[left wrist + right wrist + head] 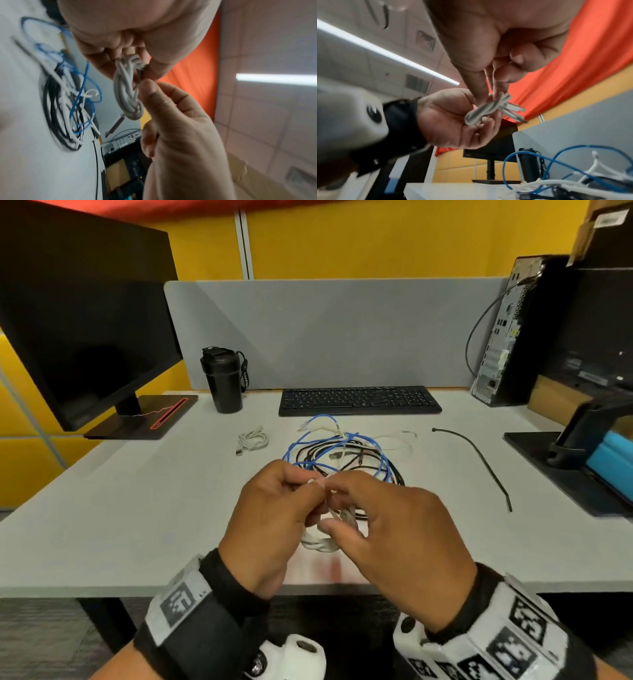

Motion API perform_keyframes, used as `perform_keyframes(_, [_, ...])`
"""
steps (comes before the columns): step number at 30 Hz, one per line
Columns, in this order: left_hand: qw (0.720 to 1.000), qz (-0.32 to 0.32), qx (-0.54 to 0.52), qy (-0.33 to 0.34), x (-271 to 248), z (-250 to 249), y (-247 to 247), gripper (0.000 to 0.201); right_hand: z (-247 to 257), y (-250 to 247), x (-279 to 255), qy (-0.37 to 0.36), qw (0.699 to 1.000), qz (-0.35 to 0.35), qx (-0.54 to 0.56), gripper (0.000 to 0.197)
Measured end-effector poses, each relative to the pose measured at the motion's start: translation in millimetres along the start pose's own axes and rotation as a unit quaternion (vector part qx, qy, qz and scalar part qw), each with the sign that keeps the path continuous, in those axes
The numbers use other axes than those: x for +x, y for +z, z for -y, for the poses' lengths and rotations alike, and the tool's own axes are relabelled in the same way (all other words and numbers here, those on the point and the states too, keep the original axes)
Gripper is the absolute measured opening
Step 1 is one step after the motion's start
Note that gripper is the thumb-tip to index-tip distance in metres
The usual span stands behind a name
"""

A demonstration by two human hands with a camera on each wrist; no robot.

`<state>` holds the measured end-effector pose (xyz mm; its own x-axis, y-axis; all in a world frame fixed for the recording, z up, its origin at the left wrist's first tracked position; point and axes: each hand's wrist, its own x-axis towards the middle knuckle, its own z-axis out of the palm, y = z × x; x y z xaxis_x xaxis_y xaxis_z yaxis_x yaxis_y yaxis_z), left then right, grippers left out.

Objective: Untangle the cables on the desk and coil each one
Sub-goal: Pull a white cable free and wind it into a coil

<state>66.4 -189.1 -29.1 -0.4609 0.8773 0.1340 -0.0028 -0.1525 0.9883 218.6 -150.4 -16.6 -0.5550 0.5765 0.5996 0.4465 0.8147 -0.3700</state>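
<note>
Item held: a small white cable wound into a tight oval coil (320,537), raised above the near edge of the pale grey desk (113,508). Your left hand (270,518) had its thumb and fingers curled round the top of that coil, pinching it where the turns gather. Your right hand (390,539) met it from the other side, thumb and forefinger pinching the same white cable at its wrapped end, with the other fingers folded beneath; in the right wrist view two plug ends stuck out past the fingertips. Item on the desk, just beyond your hands: a loose tangle of cables (342,453), with a thin blue cable (322,419), black cable (397,474) and further white cable (394,445) looped through one another. Item left of the tangle and apart from it: a second small white cable already bundled (252,440). Item to the right: a single black cable lying in a long curve (479,460). Rear of desk: a black keyboard (359,400), a black lidded tumbler (224,380), a dark monitor on a stand (85,337) to the left, and a computer tower (507,337) to the right.
</note>
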Motion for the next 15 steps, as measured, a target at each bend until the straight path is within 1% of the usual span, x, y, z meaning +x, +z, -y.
perform_keyframes(3, [0.993,-0.003,-0.083,-0.078,0,-1,2,0.014,2,5,-3,-0.021,0.998,-0.020,-0.051,0.028])
perform_keyframes(5, [0.988,-0.005,-0.112,-0.104,0,-2,3,0.013,0,10,-4,-0.036,0.996,-0.026,-0.073,0.025])
perform_keyframes(7, [0.987,-0.003,-0.109,-0.116,1,-2,3,0.007,-5,14,-3,-0.035,0.996,-0.021,-0.078,0.027])
perform_keyframes(9, [0.989,0.010,-0.083,-0.123,3,-2,2,0.002,-12,14,-1,-0.032,0.997,-0.006,-0.063,0.032])
perform_keyframes(11, [0.989,0.031,-0.060,-0.128,5,-1,-1,0.004,-19,14,2,-0.036,0.998,-0.001,-0.047,0.036])
perform_keyframes(13, [0.987,0.052,-0.056,-0.145,6,-2,-4,0.006,-27,12,4,-0.025,0.999,-0.016,-0.014,0.037])
perform_keyframes(15, [0.976,0.079,-0.086,-0.182,7,-3,-5,0.005,-33,11,7,-0.019,0.999,-0.038,0.007,0.035])
